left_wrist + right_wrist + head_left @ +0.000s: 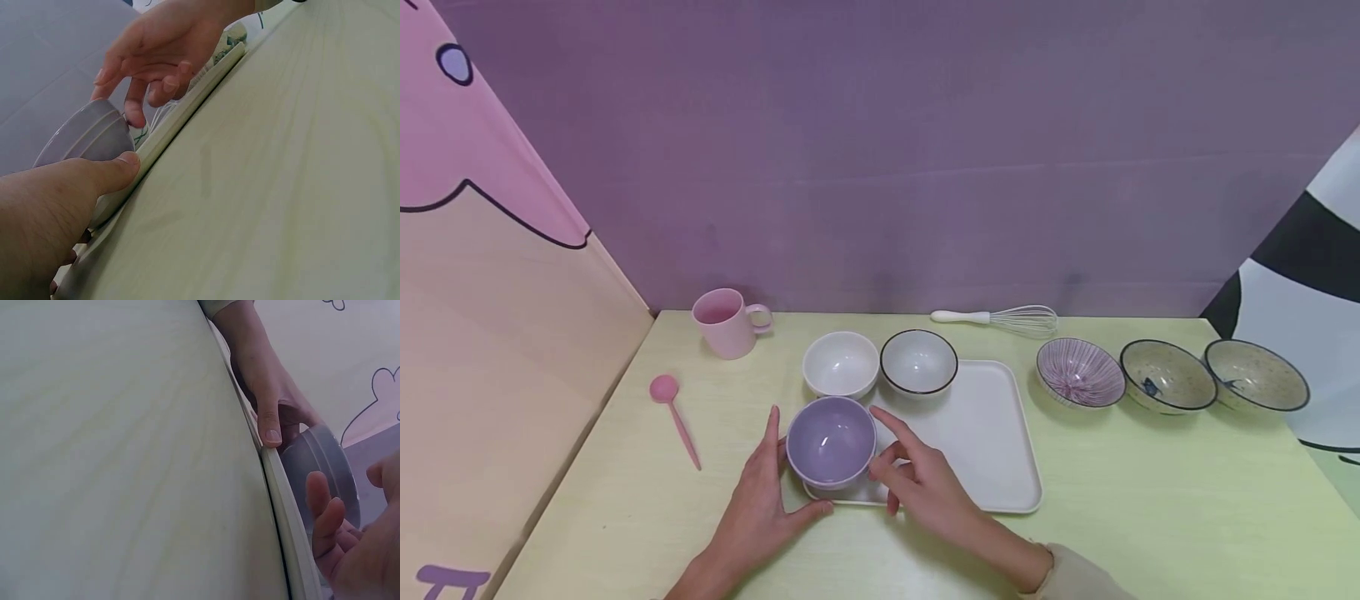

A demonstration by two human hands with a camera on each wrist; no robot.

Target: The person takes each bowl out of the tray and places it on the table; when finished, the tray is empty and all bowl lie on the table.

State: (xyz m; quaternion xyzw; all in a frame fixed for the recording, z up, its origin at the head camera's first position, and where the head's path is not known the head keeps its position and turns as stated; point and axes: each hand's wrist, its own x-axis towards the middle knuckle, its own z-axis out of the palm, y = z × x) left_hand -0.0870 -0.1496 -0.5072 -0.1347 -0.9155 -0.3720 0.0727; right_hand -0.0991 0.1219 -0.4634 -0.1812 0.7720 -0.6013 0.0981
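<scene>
A lavender bowl sits upright on the front left part of a white rectangular tray. My left hand lies along the bowl's left side, its index finger straight and its thumb stretched across the tray's front edge. In the right wrist view, that thumb's tip is right at the tray rim. At the bowl's right side is my right hand, index finger extended to the rim and the other fingers loosely bent. Behind the lavender bowl stand a white bowl and a white bowl with a dark rim.
On the left are a pink mug and a pink spoon. A whisk lies at the back. To the right stand a purple-striped bowl and two speckled bowls, one in the middle, one outermost.
</scene>
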